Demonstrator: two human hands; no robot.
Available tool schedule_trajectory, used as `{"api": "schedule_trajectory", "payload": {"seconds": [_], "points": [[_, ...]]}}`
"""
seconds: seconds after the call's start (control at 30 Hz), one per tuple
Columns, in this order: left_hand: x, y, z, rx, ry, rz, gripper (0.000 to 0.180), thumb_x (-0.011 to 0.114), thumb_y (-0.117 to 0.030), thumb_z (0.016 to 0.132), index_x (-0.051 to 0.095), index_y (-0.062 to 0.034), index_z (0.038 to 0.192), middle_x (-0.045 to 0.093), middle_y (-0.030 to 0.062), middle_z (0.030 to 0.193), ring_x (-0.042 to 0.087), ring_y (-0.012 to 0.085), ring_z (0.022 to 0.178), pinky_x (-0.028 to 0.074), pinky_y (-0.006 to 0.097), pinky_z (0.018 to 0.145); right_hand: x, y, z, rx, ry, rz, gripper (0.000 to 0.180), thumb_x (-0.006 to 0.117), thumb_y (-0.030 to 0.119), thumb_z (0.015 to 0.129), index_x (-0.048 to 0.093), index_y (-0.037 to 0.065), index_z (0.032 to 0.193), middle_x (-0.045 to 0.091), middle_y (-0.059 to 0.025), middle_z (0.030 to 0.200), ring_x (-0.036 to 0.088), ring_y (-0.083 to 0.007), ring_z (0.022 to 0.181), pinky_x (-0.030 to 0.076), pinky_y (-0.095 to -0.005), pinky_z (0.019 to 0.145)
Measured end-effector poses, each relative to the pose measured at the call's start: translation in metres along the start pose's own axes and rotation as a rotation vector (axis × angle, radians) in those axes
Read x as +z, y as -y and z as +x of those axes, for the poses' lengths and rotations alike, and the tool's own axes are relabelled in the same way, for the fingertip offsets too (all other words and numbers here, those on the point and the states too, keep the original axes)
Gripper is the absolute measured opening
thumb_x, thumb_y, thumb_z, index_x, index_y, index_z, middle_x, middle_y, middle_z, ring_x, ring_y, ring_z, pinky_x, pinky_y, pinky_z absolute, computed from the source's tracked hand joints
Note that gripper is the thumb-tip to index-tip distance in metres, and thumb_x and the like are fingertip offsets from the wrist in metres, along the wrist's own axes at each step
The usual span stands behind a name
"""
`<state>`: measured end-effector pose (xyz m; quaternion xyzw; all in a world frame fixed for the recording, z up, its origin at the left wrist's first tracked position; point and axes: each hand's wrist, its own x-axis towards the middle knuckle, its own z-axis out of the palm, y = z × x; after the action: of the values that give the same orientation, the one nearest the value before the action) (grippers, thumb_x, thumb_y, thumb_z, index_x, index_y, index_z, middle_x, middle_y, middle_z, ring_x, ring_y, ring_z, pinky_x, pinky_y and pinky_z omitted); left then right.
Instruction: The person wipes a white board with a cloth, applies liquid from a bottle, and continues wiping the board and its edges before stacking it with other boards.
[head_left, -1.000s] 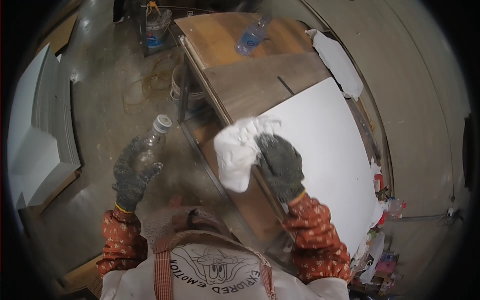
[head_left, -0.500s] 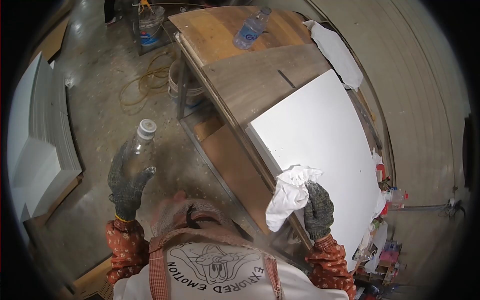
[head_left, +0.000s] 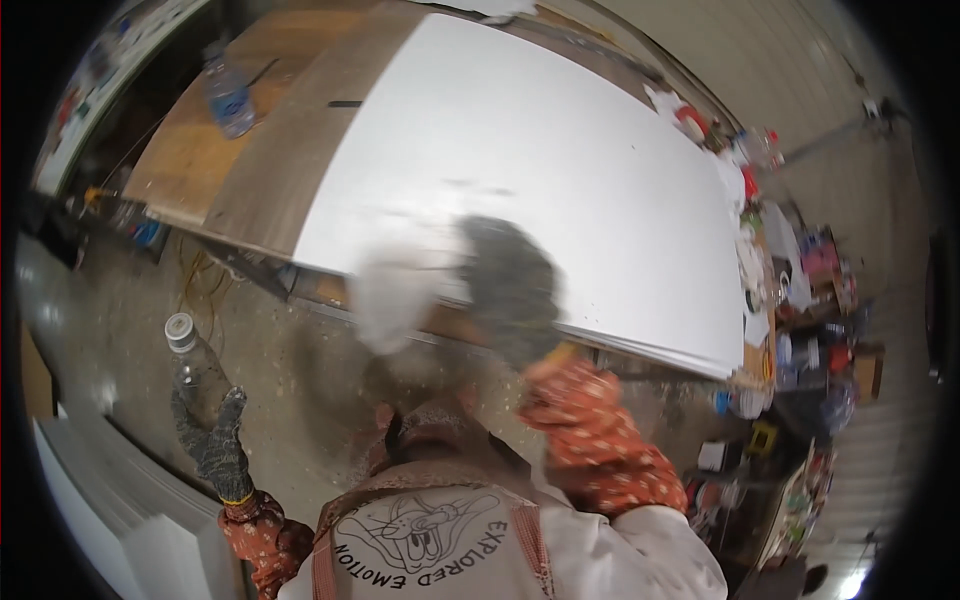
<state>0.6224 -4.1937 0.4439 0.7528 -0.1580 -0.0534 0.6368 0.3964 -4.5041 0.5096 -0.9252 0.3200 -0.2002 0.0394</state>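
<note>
My left hand (head_left: 213, 450), in a dark grey knit glove, is closed around a clear plastic bottle (head_left: 192, 368) with a white cap. It holds the bottle upright over the floor at the left, away from the table. My right hand (head_left: 510, 285), gloved alike and smeared by motion, is over the near edge of a large white panel (head_left: 530, 140). From its left side a crumpled white cloth (head_left: 392, 298) hangs, blurred, past the panel's edge. Small dark specks and grey smudges show on the panel near the right hand.
Another plastic bottle (head_left: 230, 98) stands on the wooden tabletop (head_left: 175, 150) at the left, near a short dark strip (head_left: 345, 104). A stack of white boards (head_left: 130, 510) rises at the lower left. Red tape, bottles and other clutter line the table's right end. A yellow hose lies on the floor.
My view has turned toward the panel, which now spreads across the middle. My right hand has swung left with the cloth over the near edge. The bottle stays in my left hand.
</note>
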Motion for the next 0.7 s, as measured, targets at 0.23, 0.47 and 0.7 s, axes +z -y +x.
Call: {"api": "schedule_trajectory", "payload": {"seconds": [0.23, 0.47, 0.7], "points": [[0.045, -0.030, 0.023, 0.166, 0.149, 0.123, 0.066, 0.078, -0.003, 0.073, 0.048, 0.0015, 0.131, 0.056, 0.0097, 0.121, 0.055, 0.0188, 0.106, 0.047, 0.031, 0.091, -0.125, -0.223, -0.207, 0.851, -0.221, -0.461, 0.041, 0.051, 0.032, 0.096, 0.054, 0.008, 0.128, 0.058, -0.0176, 0.123, 0.056, -0.0328, 0.113, 0.046, -0.0417, 0.095], [0.089, -0.064, 0.002, 0.091, 0.338, -0.020, 0.079, 0.086, -0.013, 0.065, 0.047, -0.0003, 0.132, 0.053, 0.0122, 0.126, 0.051, 0.0261, 0.114, 0.044, 0.039, 0.098, -0.058, -0.062, -0.125, 0.086, -0.178, -0.125, 0.045, 0.058, 0.018, 0.089, 0.051, 0.011, 0.133, 0.053, -0.0088, 0.130, 0.049, -0.0265, 0.123, 0.041, -0.0391, 0.102], [0.099, -0.068, -0.013, 0.366, 0.379, 0.175, 0.074, 0.083, -0.011, 0.066, 0.048, -0.0008, 0.131, 0.059, 0.0138, 0.119, 0.056, 0.0244, 0.109, 0.046, 0.037, 0.096, -0.127, -0.230, -0.231, 0.515, -0.230, -0.538, 0.040, 0.054, 0.026, 0.093, 0.051, 0.008, 0.129, 0.056, -0.0151, 0.119, 0.053, -0.0319, 0.112, 0.044, -0.0411, 0.096]]}}
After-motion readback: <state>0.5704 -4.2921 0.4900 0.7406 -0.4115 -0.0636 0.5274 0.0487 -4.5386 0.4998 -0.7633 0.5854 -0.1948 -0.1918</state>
